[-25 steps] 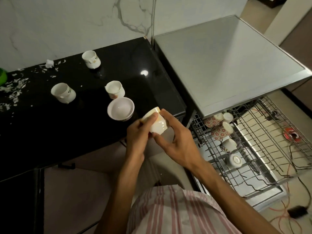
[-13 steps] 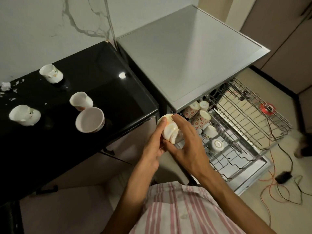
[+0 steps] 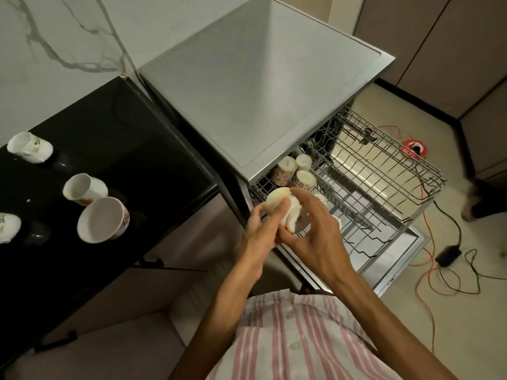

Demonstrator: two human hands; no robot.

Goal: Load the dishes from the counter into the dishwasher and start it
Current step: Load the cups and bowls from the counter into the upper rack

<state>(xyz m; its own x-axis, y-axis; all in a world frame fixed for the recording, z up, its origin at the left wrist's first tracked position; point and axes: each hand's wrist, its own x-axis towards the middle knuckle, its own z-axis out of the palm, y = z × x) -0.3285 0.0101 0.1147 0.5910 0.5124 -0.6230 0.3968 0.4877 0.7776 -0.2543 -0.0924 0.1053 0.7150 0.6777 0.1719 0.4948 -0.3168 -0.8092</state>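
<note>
Both hands hold a small white cup [image 3: 288,212] with a floral print, tipped on its side just above the front left corner of the pulled-out dishwasher rack [image 3: 384,171]. My left hand [image 3: 260,231] grips its rim side with thumb over it; my right hand [image 3: 315,231] curls round its base. Several cups [image 3: 292,171] sit upside down in the rack's back left. On the black counter [image 3: 123,149] remain a white bowl [image 3: 103,219] and three cups [image 3: 82,189], [image 3: 28,146], [image 3: 6,227].
The dishwasher's steel top [image 3: 260,78] lies between counter and rack. The open dishwasher door [image 3: 395,256] sits below the rack. Red and black cables [image 3: 450,264], a black adapter and a red reel [image 3: 414,149] lie on the floor at right.
Both hands carried the cup from the counter's edge rightward to over the rack's front left corner. The view swung right with them.
</note>
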